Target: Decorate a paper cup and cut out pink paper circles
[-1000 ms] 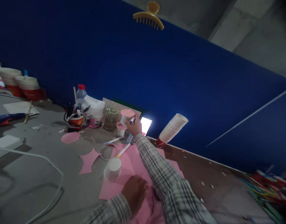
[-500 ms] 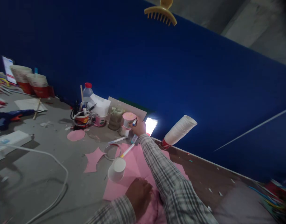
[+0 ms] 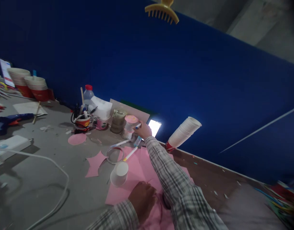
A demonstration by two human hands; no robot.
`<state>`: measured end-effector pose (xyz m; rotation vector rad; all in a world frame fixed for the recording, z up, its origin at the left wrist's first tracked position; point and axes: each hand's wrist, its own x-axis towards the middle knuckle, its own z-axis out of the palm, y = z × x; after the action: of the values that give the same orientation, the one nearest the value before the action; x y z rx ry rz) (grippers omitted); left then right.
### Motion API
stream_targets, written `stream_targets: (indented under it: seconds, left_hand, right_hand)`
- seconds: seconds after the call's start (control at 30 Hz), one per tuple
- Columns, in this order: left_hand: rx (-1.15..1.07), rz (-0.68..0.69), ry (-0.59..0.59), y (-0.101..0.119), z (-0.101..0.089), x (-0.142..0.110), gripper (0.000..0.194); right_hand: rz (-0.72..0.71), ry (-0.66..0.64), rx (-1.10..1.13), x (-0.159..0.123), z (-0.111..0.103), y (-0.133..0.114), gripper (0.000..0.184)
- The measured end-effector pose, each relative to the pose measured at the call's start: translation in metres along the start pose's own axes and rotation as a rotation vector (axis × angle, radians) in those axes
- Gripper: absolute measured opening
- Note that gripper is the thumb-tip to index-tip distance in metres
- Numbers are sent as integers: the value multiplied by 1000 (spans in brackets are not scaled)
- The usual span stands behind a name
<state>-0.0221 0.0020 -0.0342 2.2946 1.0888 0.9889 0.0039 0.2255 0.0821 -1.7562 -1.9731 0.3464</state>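
Stretched out to the back, my right hand (image 3: pixel 145 130) is closed on a white marker with a blue end (image 3: pixel 138 126). Just left of it stands a small white cup stack with a pink top (image 3: pixel 131 119). My left hand (image 3: pixel 142 199) is curled low over the pink paper (image 3: pixel 134 169) near the front; what its fingers hold, if anything, is hidden. A white paper cup (image 3: pixel 119 174) sits upside down left of that hand. Behind the cup lie a ring of tape (image 3: pixel 115 155) and a white-and-yellow marker (image 3: pixel 131 154).
A leaning stack of paper cups (image 3: pixel 184 134) stands by the blue partition (image 3: pixel 185 64). A lit phone (image 3: pixel 153 128) is behind my right hand. Further left are a glass jar (image 3: pixel 118 121), a pink cut-out (image 3: pixel 96 163), a glue gun (image 3: pixel 12 120), a power strip (image 3: pixel 11 148) and its cable.
The view has shifted slightly. My right hand still grips the marker by the pink-topped cups, and my left hand stays on the pink paper.
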Motion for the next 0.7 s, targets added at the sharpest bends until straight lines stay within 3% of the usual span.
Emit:
stream_targets:
  seconds: [0.17,0.27,0.33,0.47,0.57,0.63,0.7]
  left_hand:
    - [5,-24,0,4,-3,-1,21]
    - [-12,-64,34,2,-2,-2,23]
    - [-22,-59,49,-1,-2,-1,22]
    - [-23,-41,49,-4,-3,0,20]
    - [-27,-51,28,-1,-8,1,20]
    - [-15,-82,27,1,-11,2,21]
    - [12,-116,15,2,-15,3,23]
  right_hand:
    - [-64,63,104,-31,-38,17,50]
    - [-228,180,332,-82,-60,44,46]
    - [-266,174,449,-126,-67,67,43]
    - [-61,138,598,-213,-63,107,38]
    - [50,173,667,-256,-50,121,31]
    - [4,224,656,-271,-41,122,28]
    - [-138,275,541,-277,-34,121,23]
